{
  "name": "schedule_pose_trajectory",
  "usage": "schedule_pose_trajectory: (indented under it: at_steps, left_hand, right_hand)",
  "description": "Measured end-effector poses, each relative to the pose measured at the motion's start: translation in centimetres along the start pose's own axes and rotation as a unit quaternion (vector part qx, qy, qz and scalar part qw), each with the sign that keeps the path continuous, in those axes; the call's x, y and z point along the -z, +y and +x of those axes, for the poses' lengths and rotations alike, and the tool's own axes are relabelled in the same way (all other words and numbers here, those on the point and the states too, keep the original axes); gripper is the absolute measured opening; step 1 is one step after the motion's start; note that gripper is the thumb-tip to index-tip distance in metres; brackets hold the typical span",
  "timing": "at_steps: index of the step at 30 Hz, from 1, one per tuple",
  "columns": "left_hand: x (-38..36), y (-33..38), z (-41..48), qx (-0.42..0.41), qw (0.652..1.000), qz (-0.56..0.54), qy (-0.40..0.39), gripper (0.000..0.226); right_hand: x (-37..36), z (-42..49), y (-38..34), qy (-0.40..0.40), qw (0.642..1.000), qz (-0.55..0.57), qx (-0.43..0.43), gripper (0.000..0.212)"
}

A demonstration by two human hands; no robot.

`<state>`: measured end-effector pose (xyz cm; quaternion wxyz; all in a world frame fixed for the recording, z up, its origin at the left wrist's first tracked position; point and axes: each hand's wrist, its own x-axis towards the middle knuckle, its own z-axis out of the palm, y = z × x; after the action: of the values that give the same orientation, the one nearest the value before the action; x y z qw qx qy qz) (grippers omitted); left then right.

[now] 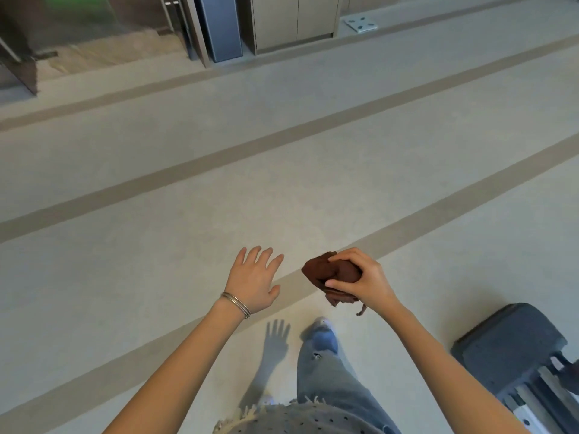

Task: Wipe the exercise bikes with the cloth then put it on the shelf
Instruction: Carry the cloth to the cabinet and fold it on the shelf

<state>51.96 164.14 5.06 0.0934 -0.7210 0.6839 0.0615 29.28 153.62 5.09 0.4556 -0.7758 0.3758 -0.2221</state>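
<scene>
A crumpled dark brown cloth point(329, 272) is bunched in my right hand point(360, 278), held out in front of me above the floor, with a corner hanging down below the palm. My left hand point(253, 281) is stretched out flat beside it, fingers spread, empty, with thin bangles on the wrist. The grey end of a piece of gym equipment point(510, 343) shows at the lower right. No shelf is clearly visible.
Pale floor with brown stripes point(219, 158) runs diagonally ahead. At the far wall stand beige cabinet doors point(294, 20), a grey panel point(222, 26) and a glass door point(62, 29). A white scale point(362, 25) lies on the floor at back right. My leg in jeans point(326, 371) steps forward.
</scene>
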Motion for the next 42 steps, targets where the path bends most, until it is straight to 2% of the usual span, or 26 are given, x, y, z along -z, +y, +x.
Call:
schedule_pose_trajectory:
  at_steps: [7, 15, 20, 33, 38, 42]
  left_hand:
    - [4.1, 1.5, 10.6, 0.032, 0.999, -0.016, 0.018, 0.062]
    - [3.8, 1.6, 18.5, 0.016, 0.999, -0.022, 0.024, 0.064]
    - [4.5, -0.5, 24.6, 0.023, 0.998, -0.057, 0.009, 0.062]
    - [10.9, -11.7, 46.1, 0.000, 0.996, -0.065, 0.054, 0.062]
    - [12.3, -13.7, 52.4, -0.008, 0.997, -0.062, 0.045, 0.063]
    - [11.7, -14.3, 56.8, -0.017, 0.996, -0.074, 0.039, 0.063]
  right_hand:
    - [7.8, 10.2, 2.6, 0.010, 1.000, 0.007, 0.014, 0.038]
    - [11.4, 16.0, 6.8, 0.004, 1.000, 0.011, -0.013, 0.037]
    - [12.4, 21.9, 8.0, 0.007, 1.000, -0.004, -0.015, 0.037]
    - [16.2, 45.0, 6.5, 0.048, 0.998, -0.029, 0.007, 0.037]
    - [17.5, 50.5, 8.0, 0.061, 0.997, -0.036, -0.025, 0.037]
    - [18.8, 54.5, 9.4, 0.041, 0.996, -0.005, -0.080, 0.033]
